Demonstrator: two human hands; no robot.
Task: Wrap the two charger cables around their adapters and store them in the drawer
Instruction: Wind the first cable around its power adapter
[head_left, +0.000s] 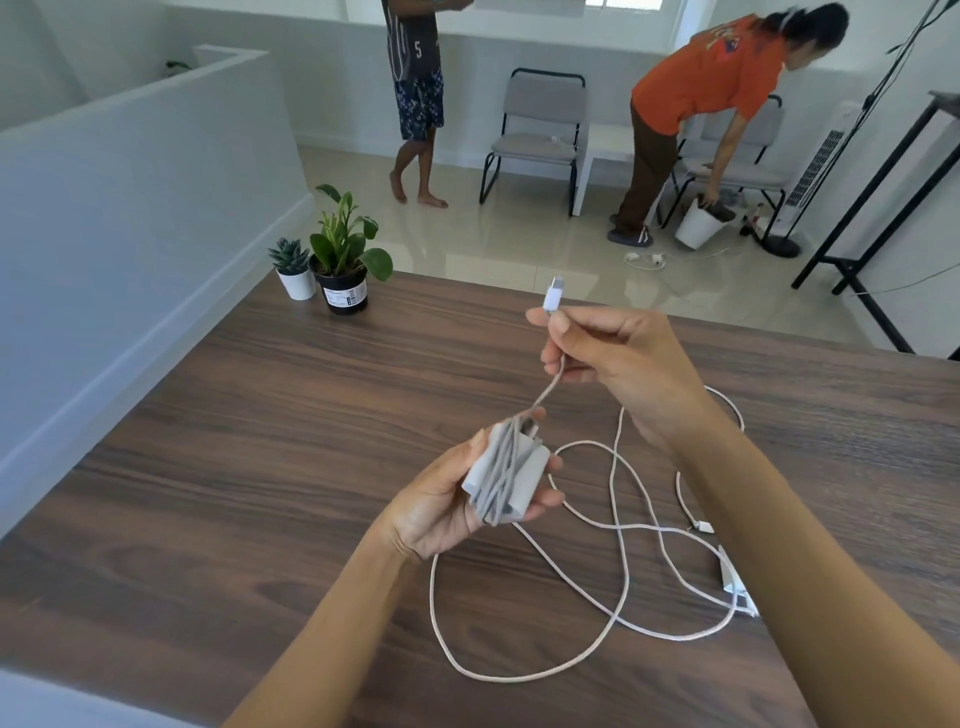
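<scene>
A: Head view: our left hand (441, 499) grips the white adapter (506, 475), cable wound round it, above the wooden table (260, 441).

B: Our right hand (608, 358) pinches that cable's plug end (552, 297). The second cable (613, 545) lies loose on the table.

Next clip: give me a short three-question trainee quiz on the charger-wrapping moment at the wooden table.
1. True or false: the left hand holds an adapter with cable already wound around it.
2. What does the right hand pinch? A) a plant pot B) the free plug end of the cable C) the second adapter
3. Fill in: the second cable lies loose and ______ on the table, with its adapter near the right forearm.

Key: 1 true; 2 B; 3 unwrapped.
</scene>
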